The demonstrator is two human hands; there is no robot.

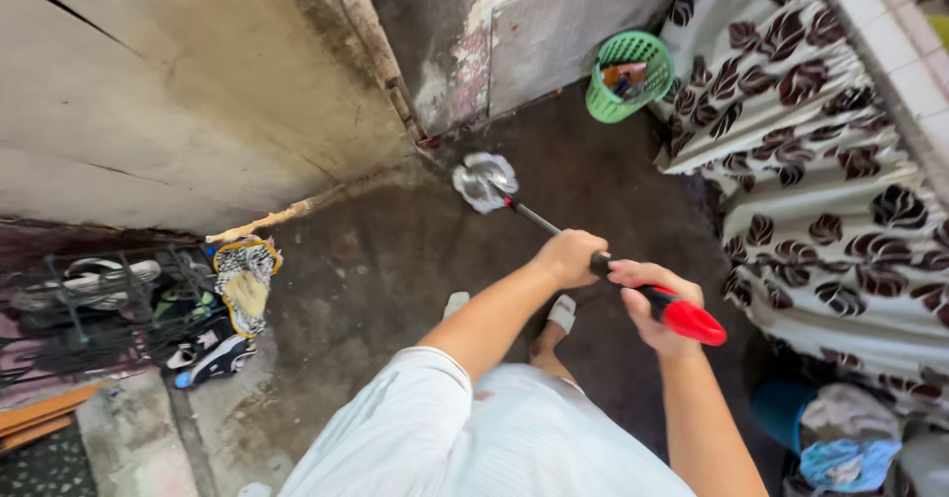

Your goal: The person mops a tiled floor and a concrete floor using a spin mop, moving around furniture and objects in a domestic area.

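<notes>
I see both hands on a mop handle [554, 228]. My left hand [570, 257] wraps its fingers tight around the dark shaft; my right hand [654, 309] curls shut around the red grip [689, 319] nearer me. The grey mop head [484, 182] rests on the dark floor [395, 250], far ahead near the wall corner. A green basket [625, 77] stands far right beside a patterned curtain [820, 161].

Only packages show — a few small orange and blue packs, crumpled, inside the green basket [627, 78] at one o'clock — no labels, signs or screens.
</notes>
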